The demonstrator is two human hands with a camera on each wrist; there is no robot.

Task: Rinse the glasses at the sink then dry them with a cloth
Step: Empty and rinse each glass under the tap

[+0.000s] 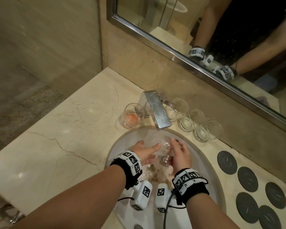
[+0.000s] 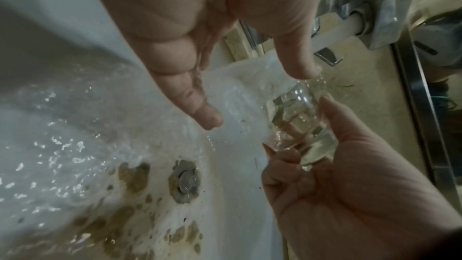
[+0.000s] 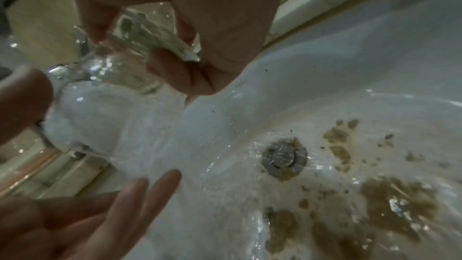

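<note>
A clear glass (image 1: pixel 165 144) is held tilted in the running water under the square chrome faucet (image 1: pixel 156 111). My right hand (image 1: pixel 176 148) grips it, thumb and fingers curled round its base and wall; the left wrist view shows the glass (image 2: pixel 300 118) in that hand (image 2: pixel 350 185). My left hand (image 1: pixel 147 150) lies beside it in the stream with fingers straight and holds nothing (image 2: pixel 252 94). From the right wrist, the glass (image 3: pixel 140 52) sits in my curled fingers. A glass with pinkish liquid (image 1: pixel 132 117) stands left of the faucet. Three empty clear glasses (image 1: pixel 192 120) are lined up to its right.
The white sink (image 1: pixel 117 144) has brown residue (image 1: pixel 158 175) around the drain (image 3: pixel 283 157). Several dark round coasters (image 1: pixel 248 179) lie on the marble counter (image 1: pixel 56 138) at right. A framed mirror (image 1: pixel 172 52) runs behind. No cloth is in view.
</note>
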